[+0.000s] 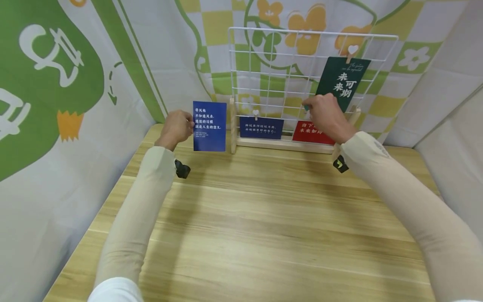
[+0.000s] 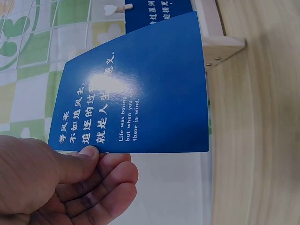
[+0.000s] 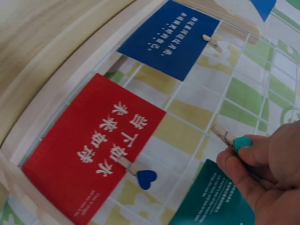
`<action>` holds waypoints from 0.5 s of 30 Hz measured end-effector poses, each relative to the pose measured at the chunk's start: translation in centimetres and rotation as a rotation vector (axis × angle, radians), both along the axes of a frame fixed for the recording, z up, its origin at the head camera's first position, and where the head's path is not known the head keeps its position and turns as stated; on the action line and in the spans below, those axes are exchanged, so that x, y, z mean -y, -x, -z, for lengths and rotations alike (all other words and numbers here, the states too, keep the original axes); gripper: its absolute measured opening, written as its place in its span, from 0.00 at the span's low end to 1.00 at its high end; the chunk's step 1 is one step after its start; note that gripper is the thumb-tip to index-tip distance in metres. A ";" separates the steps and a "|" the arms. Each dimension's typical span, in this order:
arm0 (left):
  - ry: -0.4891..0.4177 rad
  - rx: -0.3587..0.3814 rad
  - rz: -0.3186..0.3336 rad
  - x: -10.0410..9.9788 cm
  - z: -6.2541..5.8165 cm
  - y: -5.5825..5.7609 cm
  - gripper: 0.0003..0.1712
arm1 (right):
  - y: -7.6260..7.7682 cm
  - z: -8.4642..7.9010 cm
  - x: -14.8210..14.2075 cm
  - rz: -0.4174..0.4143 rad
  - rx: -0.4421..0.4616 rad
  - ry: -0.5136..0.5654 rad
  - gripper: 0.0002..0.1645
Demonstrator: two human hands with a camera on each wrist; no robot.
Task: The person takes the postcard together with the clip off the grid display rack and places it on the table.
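Upright beside the rack's left post, a blue postcard (image 1: 209,126) with white writing is pinched at its edge by my left hand (image 1: 176,128); the left wrist view shows the thumb on the front of the card. In the right wrist view my right hand (image 3: 262,164) pinches a small wooden clothespin (image 3: 226,136) with a teal ornament, in front of the white wire grid (image 1: 277,86). A green card (image 1: 344,79) hangs behind that hand under a white heart clip (image 1: 352,50). Low on the grid are a dark blue card (image 1: 261,128) and a red card (image 3: 93,150).
The grid stands in a wooden base (image 1: 283,145) at the back of the wood-grain table (image 1: 241,226). Patterned cloth (image 1: 216,25) hangs behind it, and more cloth encloses the left and right sides. A blue heart clip (image 3: 146,179) holds the red card.
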State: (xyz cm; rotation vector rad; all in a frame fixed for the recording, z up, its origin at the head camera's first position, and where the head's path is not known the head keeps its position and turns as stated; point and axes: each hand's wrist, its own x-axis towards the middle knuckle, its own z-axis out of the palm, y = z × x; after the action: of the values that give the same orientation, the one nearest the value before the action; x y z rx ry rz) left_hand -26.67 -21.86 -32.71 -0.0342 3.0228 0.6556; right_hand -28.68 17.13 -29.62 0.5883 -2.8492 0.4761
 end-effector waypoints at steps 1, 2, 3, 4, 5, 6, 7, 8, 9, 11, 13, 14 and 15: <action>0.000 0.002 0.000 0.1 0.1 -0.1 0.12 | 0.0 0.2 -0.1 -0.001 -0.007 -0.003 0.20; 0.002 0.002 0.004 0.3 0.2 -0.2 0.12 | -0.1 0.3 -0.2 -0.001 -0.006 -0.001 0.20; 0.008 -0.002 0.008 0.4 0.3 -0.2 0.12 | -0.1 0.5 -0.2 -0.001 -0.009 0.000 0.20; 0.009 -0.003 0.011 0.5 0.4 -0.3 0.13 | -0.1 0.7 -0.3 0.000 -0.012 0.000 0.20; 0.014 -0.005 0.011 0.5 0.5 -0.4 0.12 | -0.1 0.9 -0.3 -0.002 -0.017 -0.004 0.20; 0.016 -0.004 0.013 0.6 0.5 -0.5 0.12 | -0.1 1.0 -0.4 -0.004 -0.017 -0.005 0.20; 0.022 -0.005 0.015 0.7 0.6 -0.5 0.12 | -0.1 1.2 -0.4 -0.004 -0.014 -0.007 0.20; 0.026 -0.007 0.017 0.7 0.7 -0.6 0.12 | -0.2 1.3 -0.4 -0.005 -0.012 -0.009 0.20; 0.035 -0.010 0.020 0.8 0.8 -0.6 0.12 | -0.2 1.4 -0.5 -0.009 -0.015 -0.013 0.20; 0.042 -0.004 0.024 1.0 1.0 -0.7 0.11 | -0.4 1.7 -0.6 -0.013 -0.021 -0.018 0.20; 0.055 -0.008 0.035 1.3 1.2 -0.7 0.10 | -0.5 1.9 -0.8 -0.017 -0.030 -0.025 0.19; 0.063 -0.007 0.040 1.4 1.4 -0.8 0.10 | -0.5 2.0 -0.9 -0.022 -0.038 -0.030 0.19; 0.080 -0.008 0.047 1.6 1.5 -0.8 0.10 | -0.6 2.2 -1.0 -0.023 -0.045 -0.033 0.18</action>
State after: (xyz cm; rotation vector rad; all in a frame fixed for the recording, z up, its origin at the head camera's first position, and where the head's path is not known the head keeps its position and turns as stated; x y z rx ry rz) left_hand -25.85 -23.44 -34.24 0.0368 3.0460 0.5323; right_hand -28.11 18.11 -31.78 0.6306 -2.8157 0.4154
